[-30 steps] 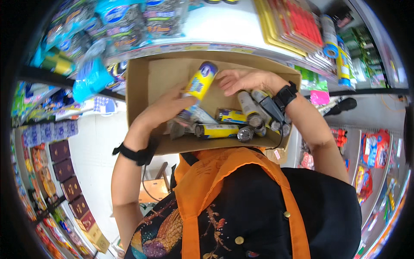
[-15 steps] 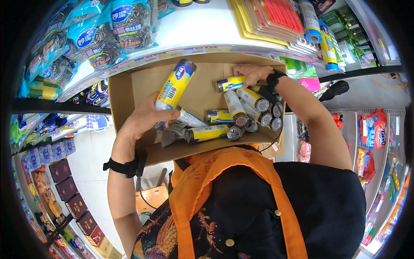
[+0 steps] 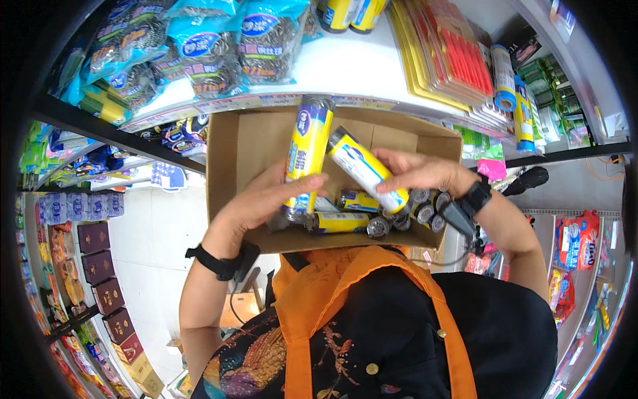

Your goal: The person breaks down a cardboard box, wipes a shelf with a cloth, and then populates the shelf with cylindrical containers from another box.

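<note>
Grips a film-wrapped yellow roll (image 3: 308,143) in the left hand (image 3: 262,194), pressing the thumb across the near half, over the cardboard box (image 3: 252,143). Pinches a tilted second roll (image 3: 361,164) between thumb and fingers of the right hand (image 3: 428,174), close to the lower end, above the loose rolls (image 3: 341,221) inside. Likely weighs little, stays firm lengthwise and slides in slick film; probably handles best around the middle, clear of the crinkled ends. Cannot quite make out the left fingertips behind.
</note>
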{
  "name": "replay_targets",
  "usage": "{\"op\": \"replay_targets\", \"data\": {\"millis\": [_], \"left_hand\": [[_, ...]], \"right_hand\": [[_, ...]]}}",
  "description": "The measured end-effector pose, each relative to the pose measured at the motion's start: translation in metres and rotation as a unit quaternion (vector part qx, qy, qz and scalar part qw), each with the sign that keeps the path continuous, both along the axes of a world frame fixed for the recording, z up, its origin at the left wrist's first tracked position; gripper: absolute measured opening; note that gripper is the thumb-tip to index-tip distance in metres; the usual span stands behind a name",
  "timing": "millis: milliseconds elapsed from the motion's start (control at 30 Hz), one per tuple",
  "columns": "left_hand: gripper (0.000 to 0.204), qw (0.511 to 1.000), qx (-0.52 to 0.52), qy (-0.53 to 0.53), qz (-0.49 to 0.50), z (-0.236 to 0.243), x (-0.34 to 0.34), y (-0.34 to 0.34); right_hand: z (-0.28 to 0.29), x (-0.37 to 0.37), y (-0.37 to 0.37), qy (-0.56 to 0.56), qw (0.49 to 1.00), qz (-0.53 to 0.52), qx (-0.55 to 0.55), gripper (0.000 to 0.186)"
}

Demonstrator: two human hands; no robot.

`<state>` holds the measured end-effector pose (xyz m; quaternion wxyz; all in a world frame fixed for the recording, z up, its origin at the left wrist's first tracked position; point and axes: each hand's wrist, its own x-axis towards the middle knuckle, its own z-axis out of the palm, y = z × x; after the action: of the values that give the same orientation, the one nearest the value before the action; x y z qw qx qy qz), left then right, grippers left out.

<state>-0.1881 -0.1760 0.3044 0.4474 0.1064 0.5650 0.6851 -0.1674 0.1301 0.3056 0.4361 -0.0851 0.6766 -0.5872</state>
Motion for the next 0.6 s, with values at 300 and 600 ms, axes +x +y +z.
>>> {"op": "replay_targets", "data": {"millis": [300, 600], "left_hand": [[0.059, 0.978, 0.044, 0.187, 0.075, 0.048, 0.018, 0.022], [0.054, 0.975, 0.08, 0.166, 0.126, 0.066, 0.015, 0.026]], "right_hand": [[0.099, 0.006, -0.05, 0.227, 0.936, -0.245, -0.11, 0.065], [0.102, -0.142, 0.002, 0.575, 0.524, -0.469, 0.418, 0.064]]}}
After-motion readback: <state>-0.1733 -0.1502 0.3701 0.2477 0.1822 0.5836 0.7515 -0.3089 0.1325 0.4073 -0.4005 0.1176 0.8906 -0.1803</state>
